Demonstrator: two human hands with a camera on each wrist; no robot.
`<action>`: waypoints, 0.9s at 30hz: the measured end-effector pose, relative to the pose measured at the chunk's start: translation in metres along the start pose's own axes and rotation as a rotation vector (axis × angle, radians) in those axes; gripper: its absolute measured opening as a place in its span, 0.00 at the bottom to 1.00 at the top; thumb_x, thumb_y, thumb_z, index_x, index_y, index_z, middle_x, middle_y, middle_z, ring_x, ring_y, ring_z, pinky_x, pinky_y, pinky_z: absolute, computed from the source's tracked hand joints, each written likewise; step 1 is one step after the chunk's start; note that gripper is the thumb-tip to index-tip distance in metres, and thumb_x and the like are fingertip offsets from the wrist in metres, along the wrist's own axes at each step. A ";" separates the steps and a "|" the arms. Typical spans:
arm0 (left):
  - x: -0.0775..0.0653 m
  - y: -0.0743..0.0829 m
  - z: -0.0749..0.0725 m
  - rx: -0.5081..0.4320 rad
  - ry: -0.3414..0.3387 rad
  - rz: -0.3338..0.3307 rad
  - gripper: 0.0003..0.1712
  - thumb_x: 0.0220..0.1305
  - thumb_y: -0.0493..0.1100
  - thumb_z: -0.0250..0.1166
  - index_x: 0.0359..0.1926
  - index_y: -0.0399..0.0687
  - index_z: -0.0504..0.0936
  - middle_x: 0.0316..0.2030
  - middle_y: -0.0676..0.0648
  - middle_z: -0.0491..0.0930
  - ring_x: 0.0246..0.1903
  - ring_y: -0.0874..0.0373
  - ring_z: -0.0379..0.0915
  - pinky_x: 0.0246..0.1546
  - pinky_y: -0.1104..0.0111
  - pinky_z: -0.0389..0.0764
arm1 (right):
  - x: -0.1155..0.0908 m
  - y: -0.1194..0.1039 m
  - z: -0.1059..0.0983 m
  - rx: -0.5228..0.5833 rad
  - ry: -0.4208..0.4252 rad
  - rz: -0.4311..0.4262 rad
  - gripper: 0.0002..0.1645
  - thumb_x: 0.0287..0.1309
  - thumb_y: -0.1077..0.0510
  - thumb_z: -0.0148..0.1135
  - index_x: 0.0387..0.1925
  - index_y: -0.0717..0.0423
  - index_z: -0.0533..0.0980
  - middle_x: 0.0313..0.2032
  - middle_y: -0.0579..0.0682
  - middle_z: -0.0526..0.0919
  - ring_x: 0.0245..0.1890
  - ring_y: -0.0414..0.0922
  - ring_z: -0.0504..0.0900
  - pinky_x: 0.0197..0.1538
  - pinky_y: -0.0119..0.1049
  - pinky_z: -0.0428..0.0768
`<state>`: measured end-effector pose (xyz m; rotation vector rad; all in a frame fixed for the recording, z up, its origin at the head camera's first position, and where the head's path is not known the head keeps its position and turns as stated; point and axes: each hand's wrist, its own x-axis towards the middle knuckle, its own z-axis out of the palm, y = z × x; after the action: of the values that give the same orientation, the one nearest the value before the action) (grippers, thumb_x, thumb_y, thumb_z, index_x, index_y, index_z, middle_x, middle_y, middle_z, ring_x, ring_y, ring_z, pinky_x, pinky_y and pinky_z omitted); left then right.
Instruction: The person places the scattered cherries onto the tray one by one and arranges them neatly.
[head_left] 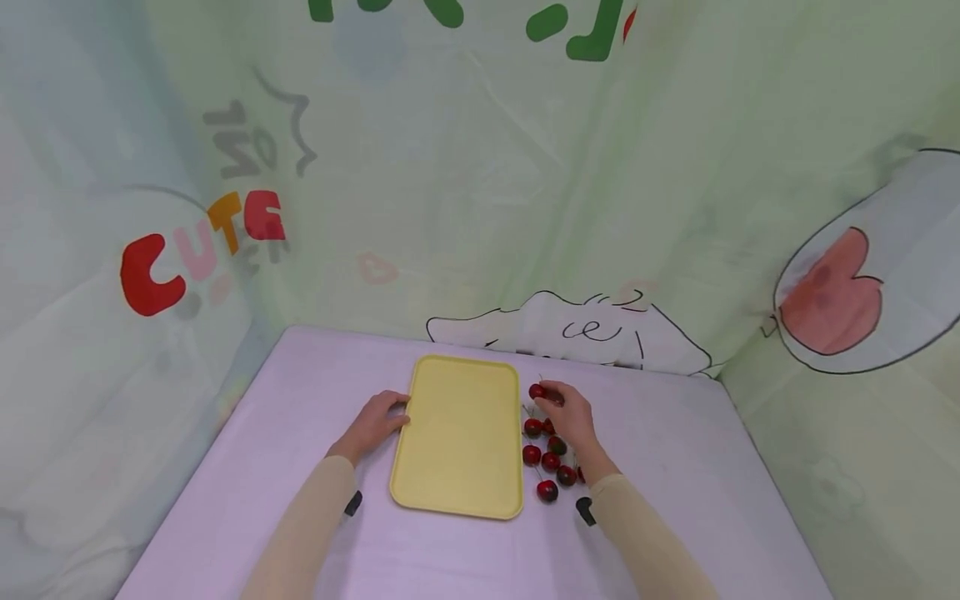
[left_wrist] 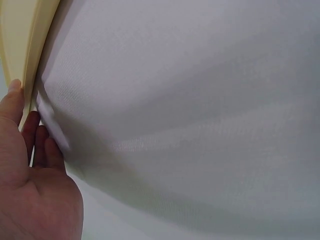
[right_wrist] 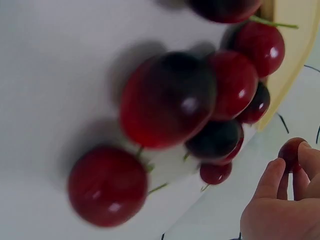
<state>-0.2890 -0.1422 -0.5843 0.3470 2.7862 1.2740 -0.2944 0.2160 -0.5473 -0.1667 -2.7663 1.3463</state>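
In the head view, a yellow rectangular tray [head_left: 461, 437] lies on the table. My left hand [head_left: 375, 423] holds its left edge; the left wrist view has the thumb on the rim [left_wrist: 30, 55] and the fingers curled beside it. Right of the tray, my right hand [head_left: 568, 414] pinches a dark red cherry [right_wrist: 289, 154] between thumb and fingertips. Several red and dark cherries [head_left: 551, 462], some with green stems, lie loose between that hand and the tray's right edge. Part of this group is hidden by the right hand and wrist.
A pale lilac cloth [head_left: 675, 467] covers the table. Behind it and at both sides hangs a light printed curtain [head_left: 465, 192] with letters and drawings. Small black devices [head_left: 586, 511] show at both wrists.
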 end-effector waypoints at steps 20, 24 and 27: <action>0.006 0.003 -0.004 0.013 -0.035 0.014 0.21 0.65 0.35 0.64 0.59 0.34 0.75 0.57 0.37 0.74 0.61 0.42 0.66 0.65 0.52 0.65 | 0.019 -0.024 0.063 0.138 -0.042 -0.102 0.23 0.58 0.61 0.69 0.56 0.60 0.78 0.51 0.58 0.81 0.52 0.53 0.79 0.55 0.46 0.80; 0.004 0.004 -0.005 0.038 -0.034 0.016 0.21 0.66 0.35 0.63 0.58 0.34 0.75 0.56 0.37 0.74 0.61 0.42 0.67 0.65 0.52 0.66 | 0.022 -0.026 0.072 0.133 -0.051 -0.125 0.22 0.58 0.62 0.69 0.54 0.60 0.79 0.49 0.57 0.82 0.51 0.52 0.80 0.55 0.46 0.80; 0.003 0.002 -0.005 0.041 -0.031 0.009 0.21 0.66 0.35 0.63 0.58 0.34 0.75 0.56 0.38 0.74 0.60 0.43 0.67 0.65 0.53 0.66 | 0.023 -0.029 0.079 0.120 -0.063 -0.144 0.22 0.58 0.61 0.68 0.55 0.60 0.79 0.49 0.57 0.83 0.51 0.52 0.80 0.55 0.45 0.80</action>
<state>-0.2925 -0.1439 -0.5790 0.3791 2.7913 1.2040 -0.3273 0.1394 -0.5728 0.0804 -2.6770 1.4982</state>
